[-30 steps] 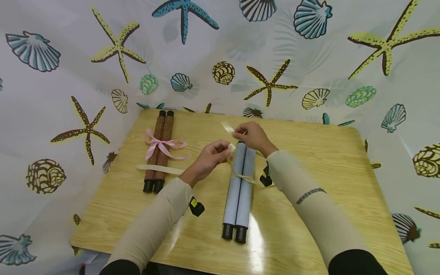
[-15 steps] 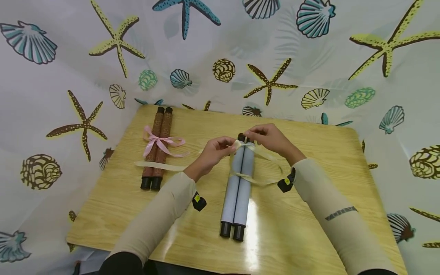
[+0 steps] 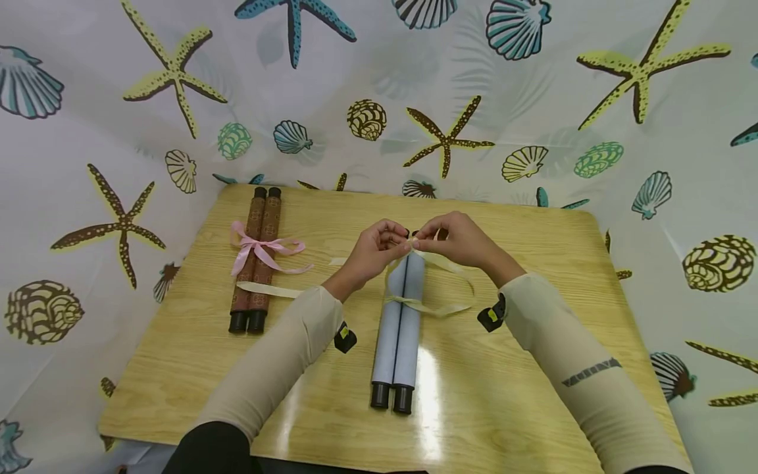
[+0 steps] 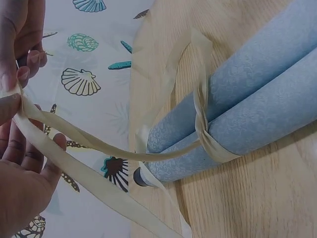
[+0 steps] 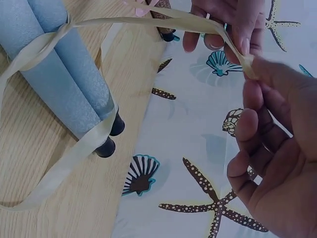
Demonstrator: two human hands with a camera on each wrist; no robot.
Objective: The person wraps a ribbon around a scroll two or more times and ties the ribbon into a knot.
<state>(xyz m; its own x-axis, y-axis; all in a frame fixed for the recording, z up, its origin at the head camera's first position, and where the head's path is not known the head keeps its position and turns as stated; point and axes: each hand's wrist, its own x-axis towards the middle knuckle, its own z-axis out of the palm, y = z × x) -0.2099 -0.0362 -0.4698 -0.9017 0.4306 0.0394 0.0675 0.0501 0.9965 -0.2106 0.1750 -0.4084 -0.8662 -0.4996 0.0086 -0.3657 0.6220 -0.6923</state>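
Two pale blue scrolls (image 3: 387, 342) with black end caps lie side by side on the table. A cream ribbon (image 3: 441, 309) crosses round them near the middle, its knot or twist (image 4: 203, 126) clear in the left wrist view. Above the scrolls' far end, my left hand (image 3: 376, 253) pinches the ribbon between thumb and finger. My right hand (image 3: 458, 240) meets it there, pinching the ribbon (image 5: 250, 67) at the same spot. A length of ribbon loops out on the right side of the scrolls. The fingertips partly hide the pinched part.
To the left lie two brown scrolls (image 3: 271, 220), tied with a pink ribbon (image 3: 260, 247) in a bow. A cream ribbon tail (image 3: 269, 289) runs across them. Behind the wooden table (image 3: 521, 382) hangs a cloth (image 3: 355, 79) printed with shells and starfish.
My right hand came down from the raised ribbon end, moved out to the right, then in to my left hand. The ribbon now loops on the right. The fingertips have come together.
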